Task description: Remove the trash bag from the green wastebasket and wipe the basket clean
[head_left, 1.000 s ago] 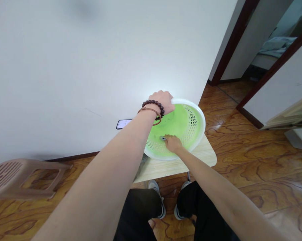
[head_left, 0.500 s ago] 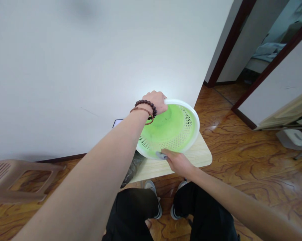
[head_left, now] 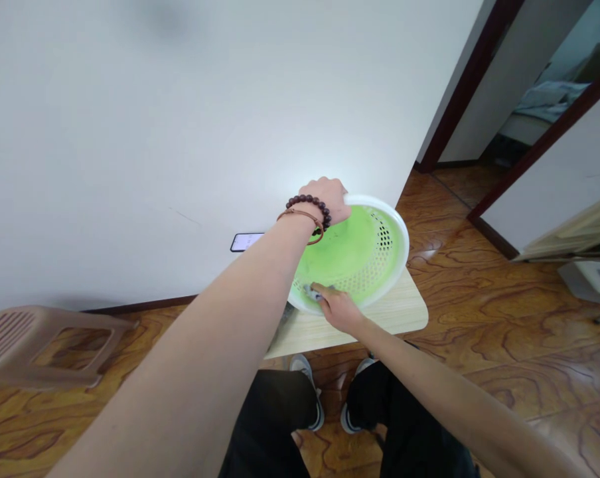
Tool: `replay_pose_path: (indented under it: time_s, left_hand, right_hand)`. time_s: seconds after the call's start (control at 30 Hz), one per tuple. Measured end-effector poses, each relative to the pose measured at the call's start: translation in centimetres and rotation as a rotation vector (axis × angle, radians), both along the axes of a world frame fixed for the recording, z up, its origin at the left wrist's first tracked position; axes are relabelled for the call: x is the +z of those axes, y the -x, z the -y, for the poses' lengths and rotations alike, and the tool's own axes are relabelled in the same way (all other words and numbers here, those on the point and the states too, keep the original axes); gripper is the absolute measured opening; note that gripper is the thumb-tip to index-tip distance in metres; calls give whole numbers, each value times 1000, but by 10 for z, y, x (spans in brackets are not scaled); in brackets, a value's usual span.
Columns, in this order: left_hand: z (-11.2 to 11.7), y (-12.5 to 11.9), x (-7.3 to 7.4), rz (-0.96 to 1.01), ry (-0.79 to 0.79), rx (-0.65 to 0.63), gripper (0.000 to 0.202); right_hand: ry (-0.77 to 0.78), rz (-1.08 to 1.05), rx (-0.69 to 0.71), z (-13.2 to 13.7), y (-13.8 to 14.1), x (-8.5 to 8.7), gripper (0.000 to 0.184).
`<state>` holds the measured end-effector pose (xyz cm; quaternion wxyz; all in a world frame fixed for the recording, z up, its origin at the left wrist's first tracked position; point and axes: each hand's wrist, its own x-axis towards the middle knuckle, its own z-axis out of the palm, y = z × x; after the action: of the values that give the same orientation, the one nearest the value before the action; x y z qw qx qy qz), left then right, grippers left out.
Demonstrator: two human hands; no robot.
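Observation:
A round green perforated basket [head_left: 354,252] sits inside a white bowl [head_left: 403,234] on a small light wooden table [head_left: 404,312]. My left hand [head_left: 327,196], with bead bracelets on the wrist, is closed over the far left rim of the bowl. My right hand [head_left: 337,307] is at the near rim, its fingers pinched on a small grey thing [head_left: 312,292] that presses against the basket's inner wall. What that grey thing is I cannot make out.
A phone [head_left: 246,241] lies at the table's far left by the white wall. A brown plastic stool [head_left: 41,348] stands at the left on the wooden floor. A doorway [head_left: 533,86] opens at the upper right. My shoes [head_left: 304,372] show under the table.
My right hand drew back from the basket's middle to its near rim, then slid a little left along it with the grey thing. The left hand kept its grip on the rim.

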<state>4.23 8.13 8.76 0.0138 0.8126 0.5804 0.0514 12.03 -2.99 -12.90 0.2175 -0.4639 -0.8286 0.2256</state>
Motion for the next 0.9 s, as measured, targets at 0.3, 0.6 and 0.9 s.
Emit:
replay_pose_path:
  time_s: [0.3,0.6,0.9]
  left_hand:
    - [-1,4,1,-5,3,-15,35]
    - [-3,5,-3,-20,-34,-23,35]
    - [-5,9,-5,-54,-12,-38,33]
  right_hand:
    - [-13,-87,289,71,-54,17,47]
    - [-15,-20,-181,-40,-10,9,41]
    - [-59,17,13,5,1,-11,43]
